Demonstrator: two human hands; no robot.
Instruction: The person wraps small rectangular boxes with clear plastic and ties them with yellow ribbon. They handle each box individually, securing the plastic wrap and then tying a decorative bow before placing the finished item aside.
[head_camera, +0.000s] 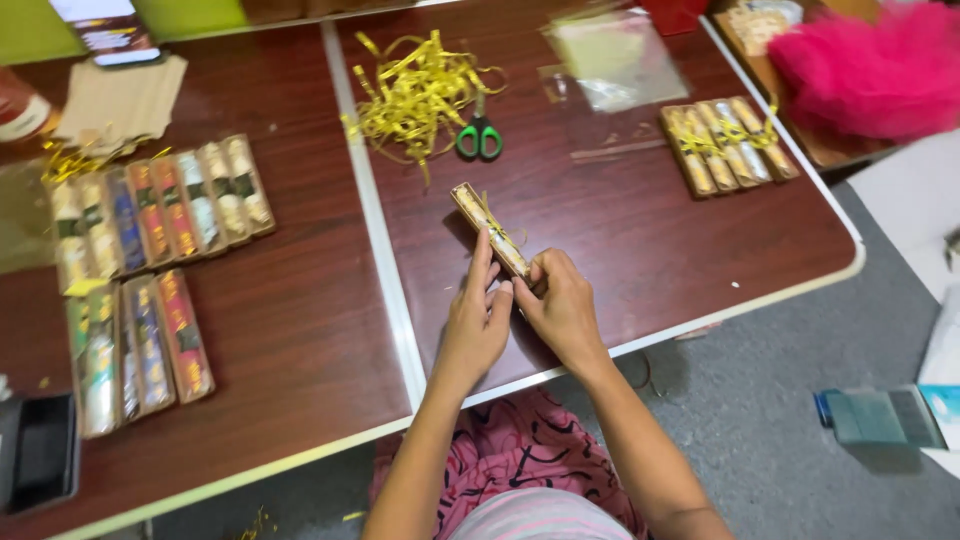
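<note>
Left hand (476, 322), right hand (560, 305) grip narrow box (489, 229) (scissors (480, 137) beyond).

Dark brown table (640, 240) with pale edging, split by a pale seam just left of the left hand (478, 325). A narrow brown box (490, 230) lay on it, its near end between both hands, right hand (560, 305) at its side. Beyond the hands: green-handled scissors (481, 136) against a heap of gold ribbon strips (415, 90). Further off, right of the hands, clear plastic sleeves (615, 60) and a row of four ribbon-tied boxes (728, 143). Well left of the hands, past the seam, two rows of coloured boxes (160, 210), with flat brown card blanks (120, 100) beyond them. Grey floor (760, 420) showed below the near edge.
</note>
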